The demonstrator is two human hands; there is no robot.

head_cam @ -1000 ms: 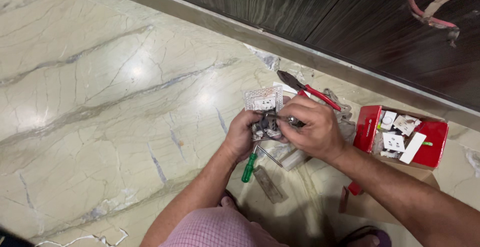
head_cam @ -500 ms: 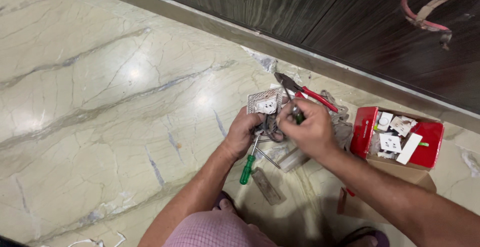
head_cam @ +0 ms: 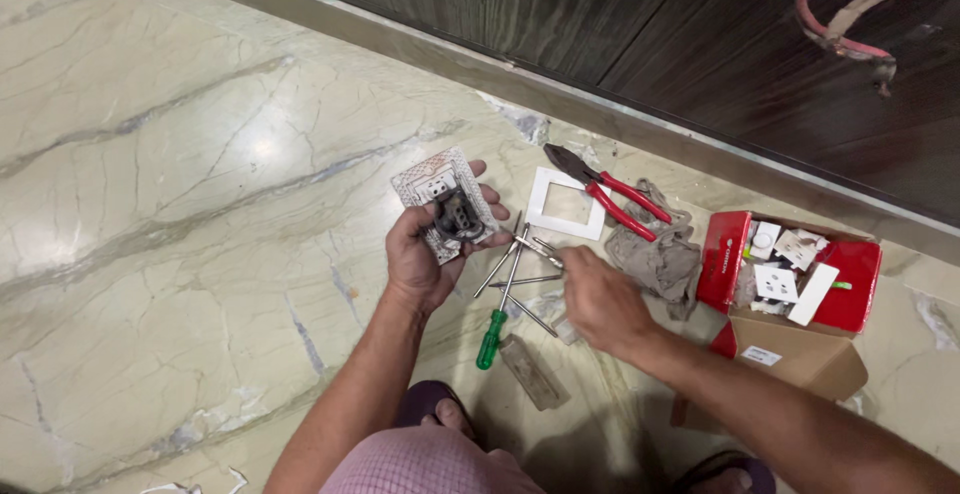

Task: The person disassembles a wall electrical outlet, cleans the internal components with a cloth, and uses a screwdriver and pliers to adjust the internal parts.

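Switch plate point(head_cam: 445, 204), a dusty white electrical module with a dark block on its back, sits in the left hand point(head_cam: 428, 254), held up above a glossy marble floor point(head_cam: 180, 184). The fingers wrap around its edges, thumb across the dark block.

To its right, the right hand point(head_cam: 598, 299) reaches down with its fingertips pinched on a thin metal screw point(head_cam: 535, 249); several long screws lie loose just beside it on the floor. A green-handled screwdriver point(head_cam: 497, 319) lies between the two hands, its tip pointing away from the person.

Farther back lie a white square frame point(head_cam: 566, 204) and red-handled pliers point(head_cam: 612, 192), the pliers partly resting on a grey rag point(head_cam: 655, 254). At the right, an open red box point(head_cam: 790, 269) holds white switch parts. Dark wood panelling point(head_cam: 600, 14) runs along the top.
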